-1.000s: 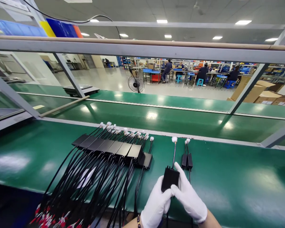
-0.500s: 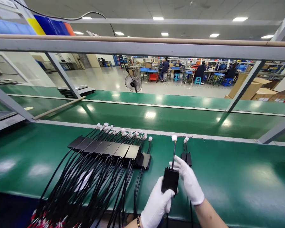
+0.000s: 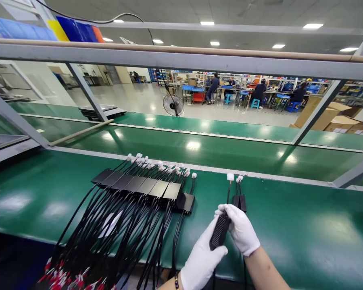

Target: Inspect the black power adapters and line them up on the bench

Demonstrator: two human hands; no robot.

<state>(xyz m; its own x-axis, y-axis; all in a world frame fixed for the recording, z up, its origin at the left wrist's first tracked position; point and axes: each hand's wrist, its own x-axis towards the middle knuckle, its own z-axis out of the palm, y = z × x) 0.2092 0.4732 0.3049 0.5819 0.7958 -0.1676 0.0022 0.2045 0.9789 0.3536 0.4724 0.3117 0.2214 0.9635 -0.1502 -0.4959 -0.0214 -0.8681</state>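
Observation:
Both my hands wear white gloves and meet on one black box-shaped module (image 3: 219,231), turned on its edge over the green table (image 3: 305,237). My left hand (image 3: 201,259) grips its lower end from below. My right hand (image 3: 241,228) closes on its upper end. A black lead runs from the module to a white connector (image 3: 230,177). Just behind my right hand stand two small black modules (image 3: 239,200) on edge with white plugs. To the left lies a row of several flat black modules (image 3: 145,187) with black cables (image 3: 115,241) trailing toward me.
A grey metal frame bar (image 3: 181,60) crosses overhead, with slanted struts at left and right. Beyond lies a green conveyor belt (image 3: 205,151). A floor fan (image 3: 173,105), cardboard boxes (image 3: 335,114) and seated workers (image 3: 258,93) are far behind.
The module was held flat and facing me; it is now turned on its edge. My right hand moved from beside it onto its upper end.

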